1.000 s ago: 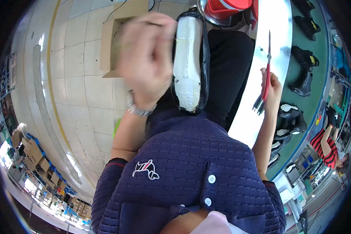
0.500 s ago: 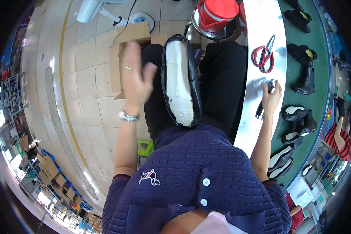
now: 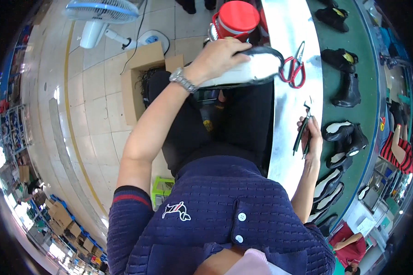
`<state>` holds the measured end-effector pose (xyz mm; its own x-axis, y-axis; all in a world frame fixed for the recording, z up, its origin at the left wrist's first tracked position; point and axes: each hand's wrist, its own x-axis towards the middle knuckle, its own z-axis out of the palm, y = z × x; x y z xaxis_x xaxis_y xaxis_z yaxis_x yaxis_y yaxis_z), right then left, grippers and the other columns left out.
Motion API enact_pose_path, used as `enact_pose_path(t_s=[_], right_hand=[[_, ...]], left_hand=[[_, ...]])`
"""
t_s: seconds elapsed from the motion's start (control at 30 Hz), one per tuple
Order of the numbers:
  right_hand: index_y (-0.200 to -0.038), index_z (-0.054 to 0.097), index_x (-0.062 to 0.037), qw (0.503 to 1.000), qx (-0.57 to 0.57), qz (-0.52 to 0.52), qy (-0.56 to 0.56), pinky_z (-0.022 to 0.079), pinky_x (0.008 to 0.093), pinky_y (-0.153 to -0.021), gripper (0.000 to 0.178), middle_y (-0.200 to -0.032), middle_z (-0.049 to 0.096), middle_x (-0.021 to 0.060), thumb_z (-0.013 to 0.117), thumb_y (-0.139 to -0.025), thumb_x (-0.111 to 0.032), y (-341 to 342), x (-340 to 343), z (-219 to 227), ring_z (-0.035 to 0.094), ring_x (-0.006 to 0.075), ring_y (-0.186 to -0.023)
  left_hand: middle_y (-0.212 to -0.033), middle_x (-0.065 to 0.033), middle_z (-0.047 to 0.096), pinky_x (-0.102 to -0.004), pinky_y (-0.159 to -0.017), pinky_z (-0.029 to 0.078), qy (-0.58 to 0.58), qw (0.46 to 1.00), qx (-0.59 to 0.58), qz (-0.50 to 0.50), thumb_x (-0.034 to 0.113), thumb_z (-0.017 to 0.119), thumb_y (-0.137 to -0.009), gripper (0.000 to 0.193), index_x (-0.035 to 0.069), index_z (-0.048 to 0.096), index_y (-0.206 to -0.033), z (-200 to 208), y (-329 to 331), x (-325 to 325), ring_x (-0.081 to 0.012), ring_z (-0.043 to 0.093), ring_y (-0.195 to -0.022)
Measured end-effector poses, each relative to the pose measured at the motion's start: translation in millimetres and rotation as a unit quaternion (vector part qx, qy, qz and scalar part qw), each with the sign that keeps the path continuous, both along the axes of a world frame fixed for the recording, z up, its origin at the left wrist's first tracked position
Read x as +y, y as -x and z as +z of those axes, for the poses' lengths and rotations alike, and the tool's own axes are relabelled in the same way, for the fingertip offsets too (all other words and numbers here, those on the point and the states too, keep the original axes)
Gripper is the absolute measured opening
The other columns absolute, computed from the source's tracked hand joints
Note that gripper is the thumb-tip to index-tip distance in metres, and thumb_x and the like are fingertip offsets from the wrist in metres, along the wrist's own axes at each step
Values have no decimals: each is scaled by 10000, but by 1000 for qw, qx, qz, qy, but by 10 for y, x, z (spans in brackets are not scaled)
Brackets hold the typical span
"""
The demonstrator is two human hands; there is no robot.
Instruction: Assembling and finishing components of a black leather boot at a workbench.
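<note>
A black shoe upper (image 3: 260,68) with a white underside lies crosswise above my lap, its underside up and its right end by the bench edge. My left hand (image 3: 218,58) is closed over its left part, which hides that end; a metal watch is on this wrist. At the metal bench my right hand (image 3: 313,137) holds pliers (image 3: 301,134) with dark handles, jaws pointing away from me. The fingers are wrapped round the handles. Red-handled scissors (image 3: 297,73) rest on the bench, close to the shoe's right end.
The narrow metal bench (image 3: 284,151) runs along my right. Beyond it, a green conveyor (image 3: 348,96) carries several black shoes. Ahead stands a red lidded bucket (image 3: 238,17). On the left are an open cardboard box (image 3: 130,94), a fan (image 3: 94,27) and a green stool (image 3: 162,187).
My left hand, empty before, has moved right and taken hold of the shoe, which has turned from lengthwise to crosswise. My right hand has lifted the pliers off the bench.
</note>
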<state>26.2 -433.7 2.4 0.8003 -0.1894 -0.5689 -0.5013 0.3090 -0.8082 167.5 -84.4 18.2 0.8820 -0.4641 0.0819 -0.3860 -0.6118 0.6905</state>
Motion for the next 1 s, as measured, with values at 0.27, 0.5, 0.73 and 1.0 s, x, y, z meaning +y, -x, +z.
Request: enact_pose_path(t_s=[0.27, 0.5, 0.73, 1.0], right_hand=[[-1502, 246, -42, 925, -69, 364, 86, 450, 266, -800, 663, -1006, 677, 101, 561, -920, -89, -681, 695, 724, 605, 137, -939], [-1496, 233, -24, 833, -46, 534, 139, 471, 303, -878, 643, -1052, 643, 100, 531, -927, -52, -1275, 1028, 929, 607, 139, -928], [-1439, 331, -65, 810, -164, 482, 291, 512, 379, -590, 563, -645, 604, 163, 561, -926, -98, -741, 1046, 589, 637, 250, -575], [-1383, 431, -60, 616, -240, 552, 508, 485, 473, -646, 505, -843, 633, 255, 558, -895, -45, -1124, 1105, 1136, 627, 414, -737]], left_hand=[[-737, -187, 645, -486, -624, 487, -113, 972, -86, 188, 359, 513, -959, 374, 23, 603, -822, -14, -213, -146, -366, 641, -731], [-1188, -237, 584, -400, -969, 427, -76, 993, -54, 67, 294, 785, -705, 704, -55, 503, -1249, 161, 433, -228, -365, 548, -1136], [-1313, -196, 523, -422, -1050, 376, -58, 978, -152, 133, 55, 824, -557, 887, -24, 434, -1350, -26, 787, -378, -351, 487, -1222], [-1320, -210, 511, -435, -1052, 384, -115, 956, -241, 121, 80, 803, -582, 836, -44, 462, -1335, -215, 788, -255, -353, 481, -1230]])
